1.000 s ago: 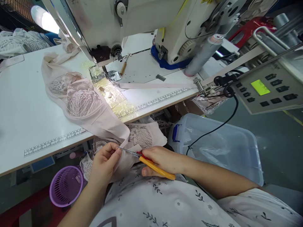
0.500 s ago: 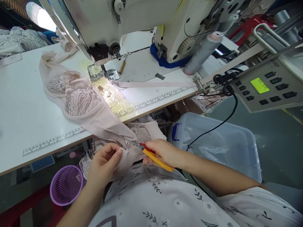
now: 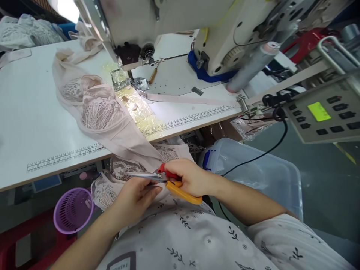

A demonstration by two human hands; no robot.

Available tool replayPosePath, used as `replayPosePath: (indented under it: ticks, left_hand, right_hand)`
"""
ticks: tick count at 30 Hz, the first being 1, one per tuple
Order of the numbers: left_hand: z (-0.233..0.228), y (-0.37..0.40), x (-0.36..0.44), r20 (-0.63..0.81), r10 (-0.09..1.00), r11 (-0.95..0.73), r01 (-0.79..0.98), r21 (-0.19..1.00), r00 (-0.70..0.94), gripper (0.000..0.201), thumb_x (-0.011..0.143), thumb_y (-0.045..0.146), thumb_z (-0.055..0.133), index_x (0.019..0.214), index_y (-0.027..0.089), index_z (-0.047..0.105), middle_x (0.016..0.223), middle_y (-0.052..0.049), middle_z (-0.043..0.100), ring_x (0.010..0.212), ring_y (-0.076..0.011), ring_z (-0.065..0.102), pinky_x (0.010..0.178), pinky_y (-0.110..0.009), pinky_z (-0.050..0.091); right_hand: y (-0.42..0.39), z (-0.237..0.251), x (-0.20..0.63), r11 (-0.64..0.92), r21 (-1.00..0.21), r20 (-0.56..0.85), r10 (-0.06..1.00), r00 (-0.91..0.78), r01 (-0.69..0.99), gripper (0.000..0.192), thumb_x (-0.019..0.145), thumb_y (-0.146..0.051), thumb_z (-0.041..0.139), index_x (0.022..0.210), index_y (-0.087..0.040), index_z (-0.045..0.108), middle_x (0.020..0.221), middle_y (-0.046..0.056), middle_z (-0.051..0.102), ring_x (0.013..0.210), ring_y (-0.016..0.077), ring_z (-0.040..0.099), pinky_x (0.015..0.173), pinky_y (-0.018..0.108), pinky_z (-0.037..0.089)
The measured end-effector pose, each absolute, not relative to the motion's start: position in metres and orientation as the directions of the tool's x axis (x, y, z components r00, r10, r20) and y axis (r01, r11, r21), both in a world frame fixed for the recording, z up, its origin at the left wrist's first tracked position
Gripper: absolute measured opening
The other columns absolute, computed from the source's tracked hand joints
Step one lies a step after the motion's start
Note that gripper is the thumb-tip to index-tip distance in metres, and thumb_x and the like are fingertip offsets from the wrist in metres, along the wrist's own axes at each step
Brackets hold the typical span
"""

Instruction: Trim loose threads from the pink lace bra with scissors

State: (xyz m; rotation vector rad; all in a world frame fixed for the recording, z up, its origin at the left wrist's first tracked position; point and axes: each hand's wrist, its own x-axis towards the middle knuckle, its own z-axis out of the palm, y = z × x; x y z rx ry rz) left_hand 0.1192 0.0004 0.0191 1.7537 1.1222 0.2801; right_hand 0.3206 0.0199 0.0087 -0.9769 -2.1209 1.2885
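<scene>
A beige lace bra (image 3: 101, 111) lies partly on the table, its band hanging over the front edge toward my lap. My left hand (image 3: 134, 199) is closed with thumb and fingertips pinched on beige fabric of the bra; the scissors partly cover this grip. In my right hand (image 3: 189, 175) are scissors (image 3: 184, 194) with a yellow and a red handle. Their blades point left, across the fingers of my left hand. More beige lace pieces (image 3: 123, 168) hang below the table edge, behind both hands.
A sewing machine (image 3: 171, 17) stands on the white table (image 3: 30, 101), with a control panel (image 3: 323, 116) to the right. A clear plastic bin (image 3: 278, 168) sits below right, a purple basket (image 3: 73, 210) below left. A wooden-handled awl (image 3: 153, 76) lies near the needle.
The scissors have swung left and lower, so their blades now cross over my left fingers. My left hand has shifted slightly right, closer to my right hand. The view has tilted a little.
</scene>
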Motion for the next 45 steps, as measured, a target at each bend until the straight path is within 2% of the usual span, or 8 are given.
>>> replayPosePath:
  ticks: [3, 7, 15, 20, 24, 28, 34, 45]
  left_hand:
    - [0.013, 0.003, 0.102, -0.308, 0.790, -0.255, 0.741, 0.621, 0.530, 0.021, 0.086, 0.022, 0.041, 0.099, 0.018, 0.056, 0.093, -0.007, 0.068, 0.084, -0.0232, 0.063, 0.070, -0.033, 0.048]
    - [0.009, 0.003, 0.075, -0.380, 0.822, -0.282, 0.883, 0.376, 0.424, 0.022, 0.086, 0.024, 0.037, 0.094, 0.016, 0.056, 0.086, -0.009, 0.067, 0.082, -0.0279, 0.063, 0.066, -0.037, 0.047]
    - [0.021, 0.004, 0.066, -0.383, 0.782, -0.304, 0.837, 0.454, 0.492, 0.024, 0.088, 0.029, 0.040, 0.086, 0.018, 0.061, 0.082, -0.005, 0.067, 0.076, -0.0229, 0.061, 0.064, -0.033, 0.045]
    - [0.034, 0.006, 0.084, -0.336, 0.735, -0.400, 0.777, 0.486, 0.589, 0.021, 0.087, 0.020, 0.042, 0.081, 0.018, 0.062, 0.077, -0.002, 0.066, 0.072, -0.0201, 0.060, 0.063, -0.030, 0.044]
    - [0.039, 0.008, 0.105, -0.287, 0.706, -0.502, 0.743, 0.442, 0.647, 0.019, 0.086, 0.018, 0.045, 0.076, 0.017, 0.062, 0.071, -0.003, 0.065, 0.067, -0.0207, 0.059, 0.060, -0.031, 0.042]
    - [0.039, 0.012, 0.115, -0.291, 0.704, -0.521, 0.749, 0.409, 0.648, 0.018, 0.081, 0.013, 0.045, 0.068, 0.016, 0.057, 0.064, -0.002, 0.061, 0.057, -0.0181, 0.054, 0.050, -0.027, 0.035]
    - [0.038, 0.016, 0.105, -0.210, 0.641, -0.549, 0.633, 0.546, 0.738, 0.019, 0.086, 0.012, 0.042, 0.072, 0.018, 0.053, 0.065, -0.001, 0.057, 0.058, -0.0154, 0.052, 0.054, -0.026, 0.036]
    - [0.033, 0.018, 0.103, -0.198, 0.695, -0.502, 0.664, 0.555, 0.691, 0.022, 0.086, 0.017, 0.039, 0.068, 0.018, 0.052, 0.062, -0.002, 0.056, 0.057, -0.0167, 0.051, 0.053, -0.028, 0.038]
  right_hand:
    - [0.018, 0.016, 0.341, 0.390, -0.834, 0.123, 0.821, -0.557, 0.391, 0.025, 0.072, -0.018, 0.047, 0.060, -0.021, 0.026, 0.055, -0.006, 0.032, 0.049, 0.0079, 0.026, 0.046, 0.021, 0.022]
    - [0.013, 0.022, 0.370, 0.386, -0.762, 0.141, 0.883, -0.449, 0.520, 0.021, 0.074, -0.018, 0.048, 0.060, -0.020, 0.032, 0.054, -0.005, 0.033, 0.048, 0.0086, 0.030, 0.046, 0.022, 0.024]
    - [0.007, -0.009, 0.392, 0.152, -0.763, 0.006, 0.974, -0.229, 0.628, 0.019, 0.074, -0.025, 0.054, 0.060, -0.019, 0.043, 0.053, -0.004, 0.040, 0.046, 0.0089, 0.036, 0.045, 0.023, 0.029]
    - [0.012, -0.018, 0.383, 0.013, -0.839, 0.049, 0.997, 0.052, 0.544, 0.016, 0.073, -0.028, 0.062, 0.085, -0.019, 0.058, 0.068, 0.000, 0.057, 0.057, 0.0129, 0.052, 0.054, 0.025, 0.042]
    - [0.007, -0.003, 0.350, 0.097, -0.904, 0.004, 0.976, -0.218, 0.417, 0.017, 0.074, -0.018, 0.059, 0.091, -0.019, 0.059, 0.077, 0.002, 0.061, 0.065, 0.0136, 0.055, 0.059, 0.024, 0.045]
    - [0.004, 0.006, 0.312, 0.212, -0.878, -0.072, 0.828, -0.556, 0.429, 0.021, 0.064, -0.007, 0.056, 0.083, -0.017, 0.056, 0.072, 0.000, 0.057, 0.063, 0.0132, 0.051, 0.056, 0.023, 0.041]
    - [0.009, -0.001, 0.305, 0.154, -0.916, -0.109, 0.794, -0.598, 0.371, 0.030, 0.057, 0.000, 0.052, 0.082, -0.017, 0.052, 0.078, 0.000, 0.059, 0.070, 0.0135, 0.053, 0.059, 0.022, 0.040]
    - [0.011, 0.000, 0.304, 0.034, -0.929, -0.197, 0.800, -0.567, 0.370, 0.032, 0.060, 0.001, 0.058, 0.086, -0.017, 0.056, 0.080, -0.001, 0.060, 0.068, 0.0119, 0.053, 0.059, 0.020, 0.041]
